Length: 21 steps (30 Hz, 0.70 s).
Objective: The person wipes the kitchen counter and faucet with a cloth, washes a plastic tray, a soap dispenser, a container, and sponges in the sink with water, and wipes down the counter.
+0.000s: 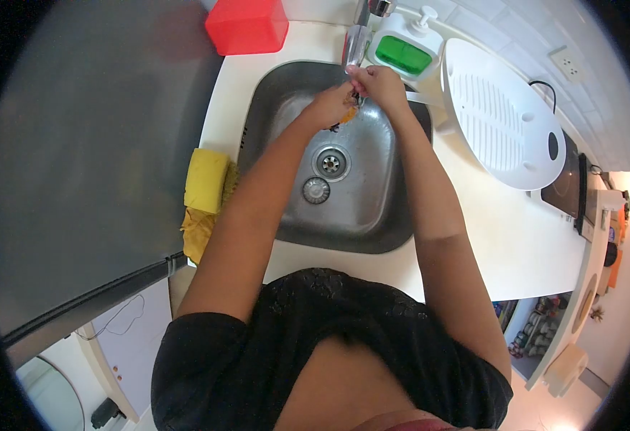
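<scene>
Both my hands are together under the tap [356, 44], above the back of the steel sink [315, 223]. My left hand [329, 108] is closed around a small orange and dark item [349, 115]; its kind is hidden by my fingers. Touching or nearly touching it, my right hand [378, 85] has its fingers bent and pressed together just below the spout. What the right fingers hold, if anything, I cannot make out. Lower in the basin are the drain [330, 164] and, beside it, a round metal strainer [316, 190].
A white drying rack [502, 108] stands right of the sink. A soap dispenser with green liquid [404, 54] is behind it. On the left lie a yellow sponge [205, 179] and a mustard cloth [198, 233]. A red container [249, 27] sits at the back left.
</scene>
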{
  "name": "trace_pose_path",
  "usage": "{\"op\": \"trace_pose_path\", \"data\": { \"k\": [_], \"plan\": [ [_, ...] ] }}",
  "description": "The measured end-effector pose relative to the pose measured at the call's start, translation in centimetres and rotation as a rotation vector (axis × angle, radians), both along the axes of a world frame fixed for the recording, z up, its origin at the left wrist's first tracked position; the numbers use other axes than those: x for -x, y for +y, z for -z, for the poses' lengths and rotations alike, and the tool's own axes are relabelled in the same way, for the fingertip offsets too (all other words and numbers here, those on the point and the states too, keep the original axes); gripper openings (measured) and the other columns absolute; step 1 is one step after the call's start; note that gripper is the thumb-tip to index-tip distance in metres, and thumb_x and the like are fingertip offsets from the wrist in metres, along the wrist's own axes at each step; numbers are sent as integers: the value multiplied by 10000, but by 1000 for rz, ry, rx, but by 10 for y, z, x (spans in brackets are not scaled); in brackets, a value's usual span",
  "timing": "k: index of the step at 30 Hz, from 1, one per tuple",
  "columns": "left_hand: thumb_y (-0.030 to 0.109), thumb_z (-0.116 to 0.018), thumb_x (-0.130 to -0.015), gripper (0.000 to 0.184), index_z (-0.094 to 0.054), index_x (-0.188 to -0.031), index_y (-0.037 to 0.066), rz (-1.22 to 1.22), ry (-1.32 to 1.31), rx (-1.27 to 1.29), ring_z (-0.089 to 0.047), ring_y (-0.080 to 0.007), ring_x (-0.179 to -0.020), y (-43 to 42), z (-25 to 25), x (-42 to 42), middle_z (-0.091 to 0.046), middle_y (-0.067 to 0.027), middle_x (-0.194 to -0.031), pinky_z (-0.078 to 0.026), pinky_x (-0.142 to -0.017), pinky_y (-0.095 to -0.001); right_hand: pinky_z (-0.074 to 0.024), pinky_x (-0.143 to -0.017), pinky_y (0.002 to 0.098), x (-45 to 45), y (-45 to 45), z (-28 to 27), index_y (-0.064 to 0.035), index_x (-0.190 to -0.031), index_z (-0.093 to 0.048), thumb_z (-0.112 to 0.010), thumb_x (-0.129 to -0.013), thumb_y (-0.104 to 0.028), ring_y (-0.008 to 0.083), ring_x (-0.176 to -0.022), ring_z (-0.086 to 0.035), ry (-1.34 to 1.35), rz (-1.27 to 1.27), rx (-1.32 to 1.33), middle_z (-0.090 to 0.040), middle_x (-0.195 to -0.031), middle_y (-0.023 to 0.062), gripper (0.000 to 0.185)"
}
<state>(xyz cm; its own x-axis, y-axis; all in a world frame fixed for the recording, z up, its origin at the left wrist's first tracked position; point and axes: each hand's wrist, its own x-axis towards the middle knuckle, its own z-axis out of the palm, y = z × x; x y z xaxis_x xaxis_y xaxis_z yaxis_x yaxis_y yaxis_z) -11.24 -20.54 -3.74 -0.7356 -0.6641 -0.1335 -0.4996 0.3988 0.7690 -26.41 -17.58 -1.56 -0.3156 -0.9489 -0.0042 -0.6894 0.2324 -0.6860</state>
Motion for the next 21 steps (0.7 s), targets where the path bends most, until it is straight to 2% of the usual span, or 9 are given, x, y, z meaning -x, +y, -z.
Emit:
{"op": "trace_pose_path", "data": {
  "k": [3, 5, 7, 8, 10, 12, 14, 17, 21],
  "plan": [
    [260, -583, -797, 454, -455, -1179, 51, -76, 64, 12, -525, -376, -1007, 11, -1, -14, -529, -228, -1081, -415, -872, -409, -479, -591, 362, -19, 36, -5, -59, -625, -650, -501, -815, -569, 204, -604, -632, -72, -14, -56, -625, -600, 85, 564],
    [268, -598, -788, 451, -466, -1156, 43, -163, 50, 39, -520, -384, -973, 19, -3, -19, -509, -232, -1067, -416, -864, -402, -511, -652, 389, -32, 64, 8, -8, -762, -654, -398, -824, -669, 233, -657, -648, -442, -50, -336, -645, -672, 128, 712],
    [274, -621, -773, 430, -485, -1094, 22, -281, 65, 29, -511, -357, -902, 29, 8, -22, -462, -217, -1041, -419, -846, -387, -505, -783, 414, -60, 92, 24, 52, -981, -590, -269, -784, -763, 275, -812, -644, -1046, 22, -506, -646, -856, 194, 898],
    [274, -621, -773, 430, -485, -1094, 22, -282, 65, 26, -511, -357, -902, 37, 16, -25, -462, -217, -1041, -419, -846, -387, -505, -783, 414, -69, 99, 31, 52, -981, -590, -269, -784, -763, 275, -812, -644, -1045, 23, -509, -646, -856, 194, 898],
    [236, -649, -762, 395, -492, -1049, 14, -267, 245, 9, -498, -313, -874, 52, 26, -31, -424, -200, -1048, -425, -825, -374, -454, -890, 433, -84, 106, 42, 64, -1141, -487, -221, -738, -808, 307, -954, -598, -1679, 91, -449, -592, -1034, 234, 998],
    [196, -661, -764, 341, -497, -1007, 21, -241, 244, 5, -512, -281, -896, 68, 26, -38, -446, -183, -1035, -432, -818, -361, -420, -931, 442, -93, 110, 47, 25, -1173, -474, -198, -738, -808, 287, -1055, -550, -1757, 86, -433, -554, -1127, 211, 979],
    [163, -660, -775, 309, -494, -993, 19, -202, 333, -47, -517, -258, -915, 86, 16, -46, -455, -157, -1025, -438, -811, -345, -424, -922, 460, -103, 117, 46, -32, -1196, -472, -193, -760, -787, 274, -1034, -564, -1805, 177, -113, -562, -1133, 168, 916],
    [94, -603, -783, 231, -512, -978, 12, -187, 383, -186, -538, -295, -892, 101, -1, -63, -492, -162, -1000, -452, -804, -368, -446, -915, 436, -98, 123, 53, -73, -1206, -460, -242, -769, -765, 261, -1061, -561, -1896, 90, -4, -556, -1160, 113, 847],
    [146, -611, -790, 243, -517, -979, 26, -251, 424, -211, -545, -275, -919, 103, -11, -74, -528, -140, -983, -445, -820, -361, -458, -906, 438, -96, 141, 36, -65, -1235, -422, -302, -792, -728, 263, -1048, -564, -1931, -97, -38, -554, -1150, 108, 806]
  ]
}}
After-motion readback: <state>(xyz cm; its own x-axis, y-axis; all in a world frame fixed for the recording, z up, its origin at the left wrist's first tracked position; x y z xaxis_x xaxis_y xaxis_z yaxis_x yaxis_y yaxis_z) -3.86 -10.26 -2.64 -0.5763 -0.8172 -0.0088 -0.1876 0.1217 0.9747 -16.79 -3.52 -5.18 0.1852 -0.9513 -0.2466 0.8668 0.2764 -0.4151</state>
